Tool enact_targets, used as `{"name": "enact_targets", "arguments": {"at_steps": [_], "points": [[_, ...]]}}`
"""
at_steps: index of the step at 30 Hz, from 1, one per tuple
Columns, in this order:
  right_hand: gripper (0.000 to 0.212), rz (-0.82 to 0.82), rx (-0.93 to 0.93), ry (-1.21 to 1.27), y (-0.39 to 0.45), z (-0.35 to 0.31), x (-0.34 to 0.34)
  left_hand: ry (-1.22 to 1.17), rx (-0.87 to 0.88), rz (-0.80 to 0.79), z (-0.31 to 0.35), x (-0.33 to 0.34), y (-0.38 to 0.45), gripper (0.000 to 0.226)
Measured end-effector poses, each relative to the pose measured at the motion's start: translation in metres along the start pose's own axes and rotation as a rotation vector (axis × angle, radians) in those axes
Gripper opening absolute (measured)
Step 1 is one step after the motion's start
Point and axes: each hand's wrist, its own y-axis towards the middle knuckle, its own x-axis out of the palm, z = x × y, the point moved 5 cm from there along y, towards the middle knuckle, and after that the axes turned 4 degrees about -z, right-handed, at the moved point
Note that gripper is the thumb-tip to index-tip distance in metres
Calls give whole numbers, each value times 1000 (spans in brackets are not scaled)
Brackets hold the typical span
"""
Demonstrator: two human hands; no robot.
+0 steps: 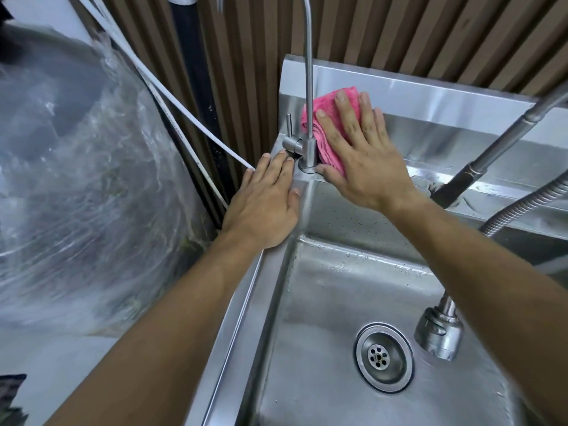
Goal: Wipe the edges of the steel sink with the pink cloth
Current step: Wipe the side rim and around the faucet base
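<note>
The steel sink fills the lower right, its left rim running toward me and its back ledge under a steel backsplash. My right hand lies flat with spread fingers on the folded pink cloth, pressing it against the back left corner beside the thin faucet's base. My left hand rests flat on the sink's left rim, fingertips near the small faucet's lever. Most of the cloth is hidden under my right hand.
A thin gooseneck faucet rises at the back left corner. A pull-down sprayer head hangs over the basin above the drain; its hoses cross the right side. Plastic-wrapped bulk and white cables stand left of the sink.
</note>
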Motion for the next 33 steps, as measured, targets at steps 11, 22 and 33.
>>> {"name": "enact_targets", "arguments": {"at_steps": [11, 22, 33], "points": [[69, 50, 20, 72, 6, -5, -11, 14, 3, 0, 0, 2, 3, 61], [26, 168, 181, 220, 34, -2, -57, -4, 13, -6, -2, 2, 5, 61], [49, 32, 451, 233, 21, 19, -84, 8, 5, -6, -1, 2, 4, 61]]}}
